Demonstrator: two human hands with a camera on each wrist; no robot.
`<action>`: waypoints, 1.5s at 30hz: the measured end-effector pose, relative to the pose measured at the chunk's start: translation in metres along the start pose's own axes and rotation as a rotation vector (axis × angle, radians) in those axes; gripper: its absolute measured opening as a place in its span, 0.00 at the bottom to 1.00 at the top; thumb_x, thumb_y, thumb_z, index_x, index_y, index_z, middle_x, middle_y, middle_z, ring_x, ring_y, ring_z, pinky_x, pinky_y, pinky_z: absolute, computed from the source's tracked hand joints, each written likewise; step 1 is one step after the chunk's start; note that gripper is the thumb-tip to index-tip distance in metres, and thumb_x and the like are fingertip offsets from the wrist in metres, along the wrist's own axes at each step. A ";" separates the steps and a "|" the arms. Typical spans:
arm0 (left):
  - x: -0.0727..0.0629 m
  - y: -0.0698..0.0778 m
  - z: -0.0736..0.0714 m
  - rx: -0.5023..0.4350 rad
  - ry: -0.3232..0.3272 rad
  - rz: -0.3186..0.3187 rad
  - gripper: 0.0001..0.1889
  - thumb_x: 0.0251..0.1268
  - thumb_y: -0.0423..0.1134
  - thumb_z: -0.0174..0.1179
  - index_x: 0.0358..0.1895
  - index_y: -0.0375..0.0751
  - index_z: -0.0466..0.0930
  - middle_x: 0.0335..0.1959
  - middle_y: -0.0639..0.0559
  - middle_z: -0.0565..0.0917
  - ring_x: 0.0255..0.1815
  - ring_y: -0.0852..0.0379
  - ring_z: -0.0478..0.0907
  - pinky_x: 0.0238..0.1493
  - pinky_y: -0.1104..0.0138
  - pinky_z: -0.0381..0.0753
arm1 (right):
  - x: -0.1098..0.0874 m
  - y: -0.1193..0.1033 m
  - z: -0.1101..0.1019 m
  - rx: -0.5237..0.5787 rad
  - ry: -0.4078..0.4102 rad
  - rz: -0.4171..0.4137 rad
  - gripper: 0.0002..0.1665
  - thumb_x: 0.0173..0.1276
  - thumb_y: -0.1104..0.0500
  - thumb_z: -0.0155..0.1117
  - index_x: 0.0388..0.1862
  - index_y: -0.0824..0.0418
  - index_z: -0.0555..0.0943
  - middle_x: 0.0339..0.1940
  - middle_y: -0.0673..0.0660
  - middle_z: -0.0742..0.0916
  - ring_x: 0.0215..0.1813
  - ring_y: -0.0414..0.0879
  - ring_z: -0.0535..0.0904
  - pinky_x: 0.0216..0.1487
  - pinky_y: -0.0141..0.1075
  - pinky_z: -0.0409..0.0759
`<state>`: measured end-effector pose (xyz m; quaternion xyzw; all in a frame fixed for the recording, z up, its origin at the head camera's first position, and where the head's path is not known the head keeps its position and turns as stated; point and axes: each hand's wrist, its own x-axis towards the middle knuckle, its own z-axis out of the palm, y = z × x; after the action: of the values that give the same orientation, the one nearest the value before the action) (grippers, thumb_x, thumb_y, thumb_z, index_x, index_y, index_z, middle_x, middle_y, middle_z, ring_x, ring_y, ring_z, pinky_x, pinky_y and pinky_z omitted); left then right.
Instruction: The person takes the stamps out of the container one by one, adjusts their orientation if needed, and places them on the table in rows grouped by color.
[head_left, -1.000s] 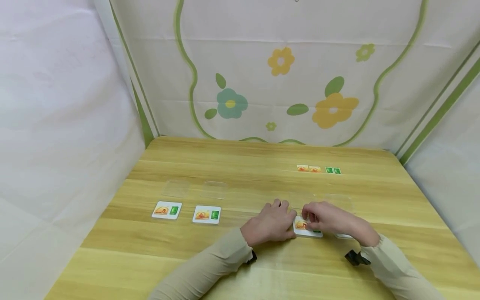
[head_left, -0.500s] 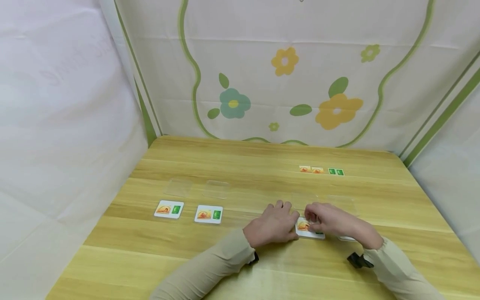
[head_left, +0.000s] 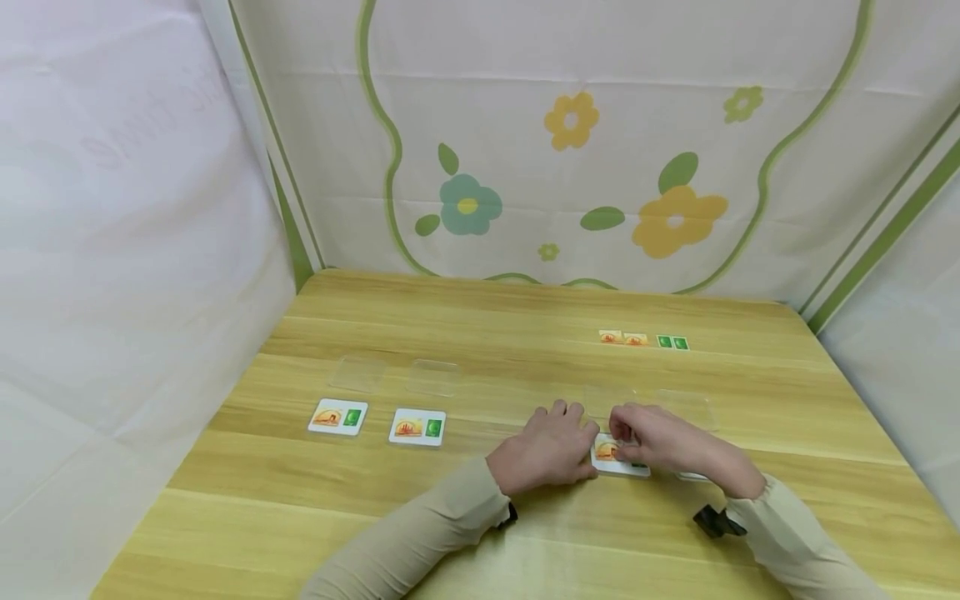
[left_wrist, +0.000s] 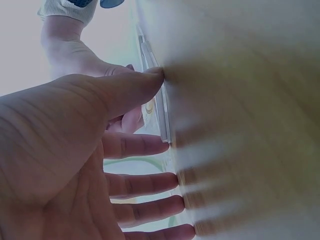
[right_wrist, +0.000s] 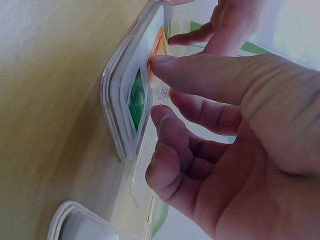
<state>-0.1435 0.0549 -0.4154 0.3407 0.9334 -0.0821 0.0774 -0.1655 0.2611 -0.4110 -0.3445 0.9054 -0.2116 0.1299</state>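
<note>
My left hand (head_left: 543, 450) has its fingers straight and spread, thumb and index touching the edges of a white card (head_left: 609, 465) right of the middle of the worktop (head_left: 255, 508), well in from its far edge. My right hand (head_left: 660, 437) has curled fingers, its thumb touching the card's orange picture (right_wrist: 160, 44); whether it pinches anything, I cannot tell. Two similar cards (head_left: 417, 438) lie toward the left edge.

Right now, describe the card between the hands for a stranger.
On the wooden table, find the left hand and right hand. Between them lies the white card with an orange picture and green rectangle; unlike its neighbours, it is touched by both hands.
</note>
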 end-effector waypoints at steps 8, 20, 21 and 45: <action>-0.001 0.000 0.000 0.003 0.028 0.007 0.25 0.64 0.69 0.53 0.53 0.57 0.74 0.53 0.55 0.74 0.50 0.57 0.71 0.43 0.63 0.78 | 0.000 0.002 0.001 0.019 0.009 -0.018 0.11 0.65 0.63 0.67 0.32 0.52 0.74 0.27 0.42 0.77 0.29 0.31 0.68 0.29 0.28 0.70; -0.001 -0.001 0.000 0.005 0.033 0.008 0.25 0.64 0.69 0.52 0.53 0.56 0.74 0.52 0.55 0.74 0.49 0.57 0.71 0.42 0.63 0.77 | 0.002 0.001 -0.004 0.080 -0.062 -0.006 0.10 0.66 0.63 0.66 0.30 0.52 0.74 0.24 0.42 0.77 0.26 0.31 0.68 0.27 0.29 0.70; -0.001 -0.001 0.000 0.011 0.033 0.009 0.25 0.64 0.69 0.52 0.53 0.56 0.74 0.52 0.55 0.74 0.49 0.57 0.71 0.42 0.63 0.78 | 0.002 0.001 -0.004 0.088 -0.066 -0.008 0.10 0.67 0.62 0.66 0.30 0.52 0.74 0.24 0.42 0.77 0.26 0.31 0.68 0.27 0.29 0.70; 0.000 -0.002 0.000 0.015 0.000 0.018 0.27 0.66 0.69 0.50 0.60 0.58 0.72 0.57 0.55 0.73 0.51 0.56 0.70 0.43 0.63 0.77 | -0.006 0.019 -0.023 0.219 -0.043 -0.017 0.06 0.68 0.55 0.66 0.33 0.51 0.78 0.27 0.44 0.79 0.29 0.33 0.71 0.30 0.29 0.72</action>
<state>-0.1445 0.0538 -0.4149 0.3499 0.9296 -0.0882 0.0756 -0.1805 0.2841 -0.3995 -0.3404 0.8708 -0.3029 0.1845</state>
